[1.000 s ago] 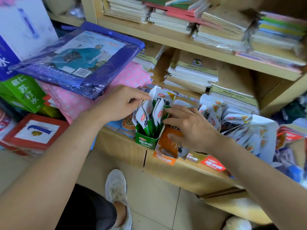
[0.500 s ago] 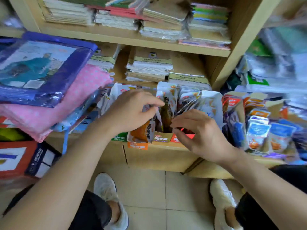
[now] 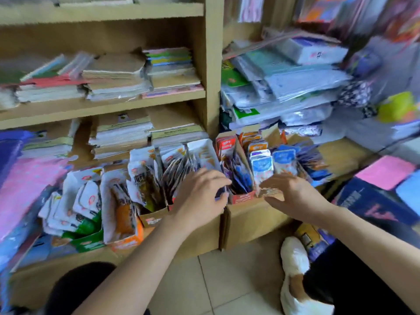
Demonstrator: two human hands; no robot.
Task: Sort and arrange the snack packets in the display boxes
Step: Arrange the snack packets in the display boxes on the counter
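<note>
I see my left hand (image 3: 200, 194) curled, pinching a dark packet (image 3: 220, 191) by the red box (image 3: 242, 197), while my right hand (image 3: 295, 194) pinches the brown box (image 3: 270, 192) at its front lip.

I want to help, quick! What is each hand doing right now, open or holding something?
Left hand: pinches a dark packet beside the red box.
Right hand: pinches a display box's front flap.

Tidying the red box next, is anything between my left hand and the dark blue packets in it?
Nothing visible stands between them. The left hand is at the red box, by its left front corner, fingertips right beside the dark blue packets.
</note>
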